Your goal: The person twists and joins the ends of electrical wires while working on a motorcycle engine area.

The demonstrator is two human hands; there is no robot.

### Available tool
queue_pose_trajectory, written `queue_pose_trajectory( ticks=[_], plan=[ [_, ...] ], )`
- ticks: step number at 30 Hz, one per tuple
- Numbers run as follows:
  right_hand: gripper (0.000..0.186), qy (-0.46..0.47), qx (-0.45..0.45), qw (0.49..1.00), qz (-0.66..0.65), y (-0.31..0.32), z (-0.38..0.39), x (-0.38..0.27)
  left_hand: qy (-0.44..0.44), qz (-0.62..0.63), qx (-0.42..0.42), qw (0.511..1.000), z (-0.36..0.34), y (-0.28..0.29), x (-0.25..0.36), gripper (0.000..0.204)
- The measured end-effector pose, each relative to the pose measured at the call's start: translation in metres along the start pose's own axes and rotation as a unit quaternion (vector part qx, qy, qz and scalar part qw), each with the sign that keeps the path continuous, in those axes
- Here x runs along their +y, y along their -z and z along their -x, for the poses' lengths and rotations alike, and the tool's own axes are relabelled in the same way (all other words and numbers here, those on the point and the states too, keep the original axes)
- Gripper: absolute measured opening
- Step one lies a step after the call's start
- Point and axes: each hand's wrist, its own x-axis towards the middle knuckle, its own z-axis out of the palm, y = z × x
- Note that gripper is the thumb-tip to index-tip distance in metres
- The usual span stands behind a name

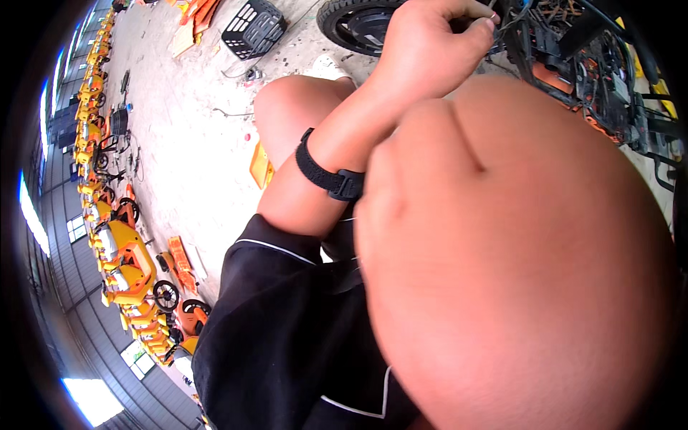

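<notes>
My left hand [423,54] reaches toward the top of the view with a black strap [326,172] round its wrist. Its thumb and a finger come together beside the dark wiring and frame of a partly stripped scooter [555,57]. What they pinch is too small to make out. A black wheel with a knobby tyre [362,29] lies just past the wrist. Bare skin of a limb [516,251], very near and blurred, fills the right side and covers much of what is behind it. My right hand does not show.
A black plastic crate [254,30] and orange panels [195,27] lie on the concrete floor [179,129]. A yellow piece [260,166] sits beside my leg. Along the left stands a long row of yellow scooters [132,261], with loose orange parts [180,261] near it.
</notes>
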Motion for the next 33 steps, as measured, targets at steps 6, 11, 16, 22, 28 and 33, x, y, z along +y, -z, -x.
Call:
queue_pose_trajectory(
  ticks=[6,11,16,22,28,33],
  plan=[
    [0.019,0.012,0.006,1.0,-0.009,-0.005,0.002,0.004,0.006,0.008,-0.009,1.0,0.01,0.006,-0.004,0.021],
    [0.019,0.005,0.017,1.0,-0.017,-0.01,0.002,0.011,0.027,0.008,0.002,1.0,0.006,0.011,0.0,0.018],
    [0.02,-0.007,0.043,0.999,-0.024,-0.02,-0.002,0.013,0.034,0.022,-0.016,0.999,0.006,0.012,-0.007,0.016],
    [0.021,0.006,0.065,0.997,-0.029,-0.034,-0.006,0.022,0.015,0.046,0.019,0.999,0.013,0.003,-0.01,0.022],
    [0.022,0.005,0.078,0.996,-0.041,-0.034,-0.006,0.026,0.01,0.048,0.002,0.999,0.007,0.007,-0.023,0.026],
    [0.023,0.02,0.061,0.997,-0.043,-0.026,-0.005,0.013,0.024,0.009,0.01,1.0,0.006,0.001,-0.003,0.018]
  ],
)
